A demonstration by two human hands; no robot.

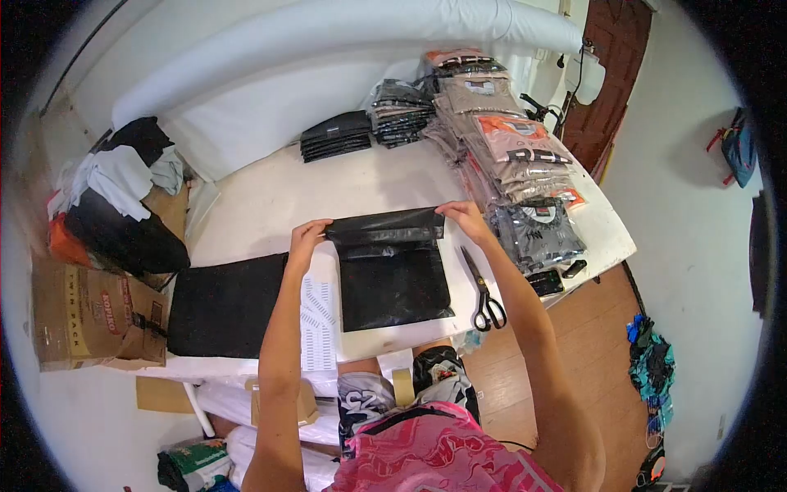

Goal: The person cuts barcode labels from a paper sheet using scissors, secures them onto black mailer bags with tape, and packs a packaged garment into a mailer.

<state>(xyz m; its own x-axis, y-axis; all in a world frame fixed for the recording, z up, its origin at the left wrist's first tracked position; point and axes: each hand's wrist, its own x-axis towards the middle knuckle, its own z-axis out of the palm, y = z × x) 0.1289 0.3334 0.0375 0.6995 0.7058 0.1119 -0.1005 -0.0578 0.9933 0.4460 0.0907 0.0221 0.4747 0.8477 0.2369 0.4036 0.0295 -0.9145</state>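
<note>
With our left grip we pinch the far left corner of a black plastic bag, thumb and fingers pressed on its edge. With our right grip we pinch the far right corner in the same way, so the bag's far end is drawn straight between our hands. The bag lies flat on the white table right in front of us, its far part folded over as a band.

Just to its right we have scissors, blades pointing away and handles toward us. To its left lie white sheets of printed labels, and past our left forearm a flat black sheet, its material hard to tell.

Beyond our right hand stand tall piles of bagged shirts, beige and orange, with a dark grey bagged shirt nearest us. At the back we see a low stack of black packets. Off to the far left is a cardboard box with a heap of clothes behind it.
</note>
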